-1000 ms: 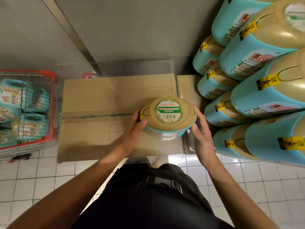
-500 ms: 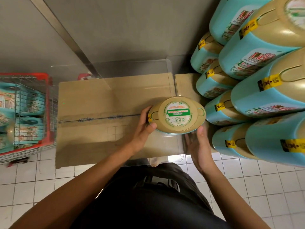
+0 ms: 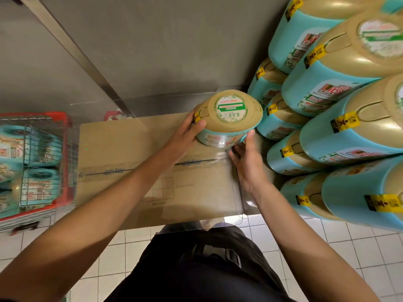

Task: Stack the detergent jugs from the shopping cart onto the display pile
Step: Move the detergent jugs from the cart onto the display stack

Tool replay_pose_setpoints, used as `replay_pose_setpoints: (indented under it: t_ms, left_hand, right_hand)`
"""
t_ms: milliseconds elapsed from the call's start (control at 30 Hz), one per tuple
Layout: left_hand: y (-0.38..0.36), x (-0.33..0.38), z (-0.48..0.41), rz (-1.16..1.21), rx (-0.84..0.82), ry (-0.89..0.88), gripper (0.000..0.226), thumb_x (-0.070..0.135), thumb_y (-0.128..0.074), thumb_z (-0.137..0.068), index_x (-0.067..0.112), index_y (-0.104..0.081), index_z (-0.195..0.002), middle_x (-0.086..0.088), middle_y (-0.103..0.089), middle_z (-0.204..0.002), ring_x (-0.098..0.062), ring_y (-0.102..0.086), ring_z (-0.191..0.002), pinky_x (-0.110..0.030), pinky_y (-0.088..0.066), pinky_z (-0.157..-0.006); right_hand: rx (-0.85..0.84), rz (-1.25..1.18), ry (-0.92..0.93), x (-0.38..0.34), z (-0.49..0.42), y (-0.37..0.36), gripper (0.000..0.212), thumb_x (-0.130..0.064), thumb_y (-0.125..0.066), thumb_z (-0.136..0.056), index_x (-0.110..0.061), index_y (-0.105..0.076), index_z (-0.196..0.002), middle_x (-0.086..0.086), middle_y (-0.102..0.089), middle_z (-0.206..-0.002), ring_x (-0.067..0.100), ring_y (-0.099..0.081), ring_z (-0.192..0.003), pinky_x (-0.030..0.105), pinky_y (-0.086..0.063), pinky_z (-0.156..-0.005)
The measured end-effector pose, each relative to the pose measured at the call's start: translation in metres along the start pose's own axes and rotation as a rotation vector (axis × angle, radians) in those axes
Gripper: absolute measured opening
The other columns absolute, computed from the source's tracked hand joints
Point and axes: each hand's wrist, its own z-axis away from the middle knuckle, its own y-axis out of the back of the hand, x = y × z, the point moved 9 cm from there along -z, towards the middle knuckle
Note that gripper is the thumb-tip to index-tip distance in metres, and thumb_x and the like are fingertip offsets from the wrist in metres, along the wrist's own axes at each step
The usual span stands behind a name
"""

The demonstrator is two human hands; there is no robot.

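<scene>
Jug count first: one detergent jug (image 3: 229,114) is in hand, at least eight more make up the display pile (image 3: 327,136) on the right, and several lie behind the wire of the red-rimmed shopping cart (image 3: 65,118) on the left, too blurred to number. The held jug hangs over the far right corner of one cardboard box (image 3: 130,162), just beside the pile. It is roughly upright, long axis vertical, with its top facing the camera. That top is a smooth tan oval dome carrying a round white-and-green label, and the glossy teal body shows below it. The left hand (image 3: 187,131) grips the jug's left side, fingers wrapped behind and thumb pressed on the near face. The right hand (image 3: 248,162) cups the lower right edge, fingers curled beneath the base and thumb lying up the side. The box is plain brown board with a taped seam across it.
</scene>
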Motion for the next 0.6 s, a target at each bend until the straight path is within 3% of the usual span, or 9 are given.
replay_pose_setpoints:
  t_ms: [67,200,267,367,433,533,600]
  left_hand:
    - [0.002,0.014,-0.013,-0.030,-0.008,-0.009,0.042,0.023,-0.044,-0.114,0.035,-0.036,-0.153,0.045,-0.066,-0.115,0.026,-0.060,-0.105,-0.005,-0.054,-0.072]
    - [0.005,0.035,-0.033,-0.071,0.011,-0.034,0.045,0.023,-0.044,-0.114,0.024,-0.037,-0.159,0.031,-0.057,-0.121,0.031,-0.059,-0.089,-0.004,-0.052,-0.062]
    - [0.005,0.042,-0.043,-0.094,0.020,-0.042,0.046,0.023,-0.044,-0.114,0.021,-0.037,-0.159,0.027,-0.055,-0.122,0.031,-0.060,-0.087,-0.002,-0.051,-0.062]
    - [0.008,0.052,-0.053,-0.101,0.046,-0.039,0.049,0.029,-0.046,-0.113,0.021,-0.037,-0.161,0.017,-0.055,-0.131,0.019,-0.060,-0.096,-0.002,-0.050,-0.062]
    - [0.011,0.056,-0.057,-0.088,0.058,-0.023,0.050,0.034,-0.046,-0.113,0.022,-0.037,-0.161,0.011,-0.053,-0.137,0.011,-0.055,-0.103,-0.004,-0.051,-0.060]
    - [0.014,0.059,-0.063,-0.058,0.078,0.002,0.050,0.038,-0.046,-0.112,0.025,-0.039,-0.160,0.015,-0.054,-0.129,0.014,-0.055,-0.099,-0.006,-0.052,-0.057]
    - [0.016,0.062,-0.067,-0.044,0.088,0.026,0.052,0.042,-0.045,-0.112,0.025,-0.037,-0.160,0.016,-0.052,-0.130,0.004,-0.053,-0.111,-0.007,-0.053,-0.061]
  right_hand:
    - [0.004,-0.016,-0.027,-0.008,-0.013,-0.006,0.056,-0.061,-0.040,-0.108,-0.025,-0.058,-0.146,-0.007,-0.067,-0.139,0.005,-0.060,-0.127,0.027,-0.054,-0.102]
    - [0.013,-0.033,-0.027,-0.029,-0.034,-0.017,0.060,-0.062,-0.041,-0.107,-0.024,-0.051,-0.152,-0.008,-0.068,-0.129,0.002,-0.065,-0.109,0.021,-0.058,-0.085]
    - [0.006,-0.068,-0.042,-0.036,-0.042,-0.023,0.062,-0.062,-0.041,-0.107,-0.023,-0.050,-0.154,0.002,-0.064,-0.142,0.008,-0.065,-0.113,0.027,-0.058,-0.095]
    - [-0.015,-0.113,-0.076,-0.043,-0.055,-0.032,0.066,-0.063,-0.042,-0.106,-0.019,-0.047,-0.155,0.011,-0.054,-0.156,0.024,-0.056,-0.138,0.037,-0.052,-0.112]
    - [-0.015,-0.135,-0.094,-0.047,-0.061,-0.038,0.069,-0.063,-0.045,-0.106,-0.016,-0.046,-0.156,0.012,-0.051,-0.159,0.028,-0.050,-0.145,0.041,-0.048,-0.117]
    - [-0.030,-0.168,-0.098,-0.053,-0.068,-0.047,0.067,-0.061,-0.046,-0.106,-0.015,-0.046,-0.155,0.012,-0.051,-0.158,0.029,-0.049,-0.146,0.043,-0.044,-0.121]
    - [-0.028,-0.186,-0.100,-0.056,-0.075,-0.052,0.068,-0.062,-0.048,-0.105,-0.014,-0.048,-0.153,0.012,-0.052,-0.157,0.029,-0.049,-0.146,0.043,-0.044,-0.121]
